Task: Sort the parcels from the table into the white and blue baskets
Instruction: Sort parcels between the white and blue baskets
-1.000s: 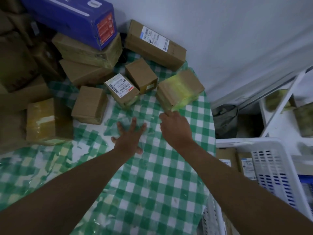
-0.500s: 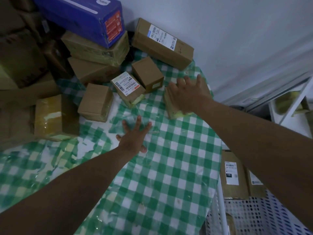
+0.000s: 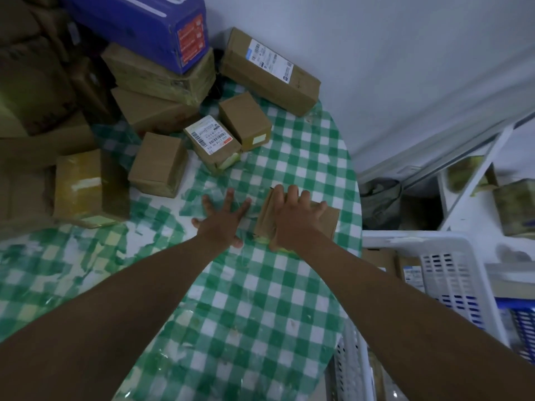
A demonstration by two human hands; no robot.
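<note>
Step in hand: pickup of one parcel [image 3: 328, 219] for sorting. Parcel sits on the desk [image 3: 260, 299], near the desk's right edge, just left of the white basket [image 3: 451, 273]. Right hand [image 3: 292, 219] lies on top of parcel, fingers [image 3: 291, 193] curled over its far edge, grasping it. Left hand [image 3: 221, 221] rests flat on desk just left of parcel, fingers spread, released, holding nothing. Next move probably req. lift clear of desk, then carry right to white basket or the blue basket [image 3: 521, 322] beyond it; which one applies can't be told, no label visible on parcel. Other boxes remain at desk's far-left side.
</note>
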